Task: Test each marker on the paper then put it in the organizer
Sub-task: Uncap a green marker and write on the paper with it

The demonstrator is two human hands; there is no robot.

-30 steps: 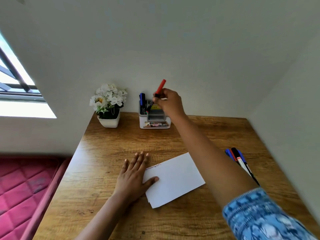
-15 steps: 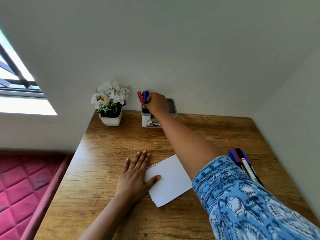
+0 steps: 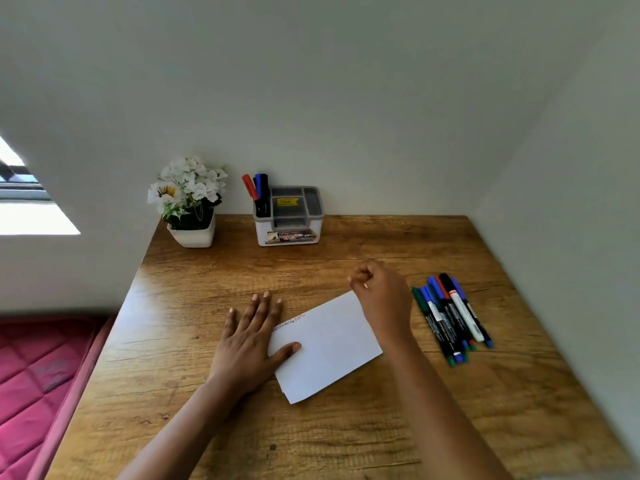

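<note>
Head view: empty right hand between paper and the untested markers

Head camera looks down on a wooden tabletop (image 3: 346, 427) set into a corner. At far left, off the tabletop's left edge, lies a pink mattress (image 3: 38, 375), so nothing should be pushed that way. A white flower pot (image 3: 192, 226) stands at the back left corner. The left hand (image 3: 251, 337) lies flat, fingers spread, its thumb on the near left part of the paper (image 3: 329, 344), pinning it; a line of scribbles runs along the paper's upper left edge. Behind, against the wall, the organizer (image 3: 289, 225) holds three stored markers (image 3: 258, 190) upright in its left compartment, the other compartments free. The right hand (image 3: 382, 299) hovers loosely curled over the paper's far right corner, gripping nothing. Just to its right lies a bundle of loose markers (image 3: 450, 317), side by side and touching, near the right wall. The next step looks like picking one: best take the outermost marker on the hand's side, lifting it clear so the rest do not roll, keep the paper pinned, and write on the blank area. Bare wood between paper and organizer gives a free path back
</note>
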